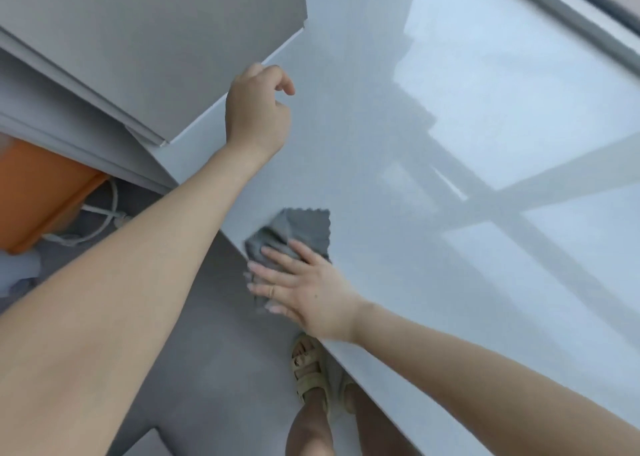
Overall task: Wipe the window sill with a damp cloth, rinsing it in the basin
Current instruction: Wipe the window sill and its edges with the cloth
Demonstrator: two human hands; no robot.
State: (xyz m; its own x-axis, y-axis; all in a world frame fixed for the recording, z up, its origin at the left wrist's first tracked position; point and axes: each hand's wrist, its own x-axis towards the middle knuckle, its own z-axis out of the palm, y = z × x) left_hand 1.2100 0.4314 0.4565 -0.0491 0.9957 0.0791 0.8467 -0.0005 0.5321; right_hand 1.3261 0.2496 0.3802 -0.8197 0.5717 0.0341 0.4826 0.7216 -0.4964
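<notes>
Cloth is pressed at the front edge of the sill by the flat right hand, the left hand loosely curled and empty, so it could be swept off

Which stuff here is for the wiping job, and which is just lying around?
For the job: grey cloth, right hand pressing it, white window sill, orange basin.
Just lying about: white cable on the floor, stacked grey boxes.
</notes>
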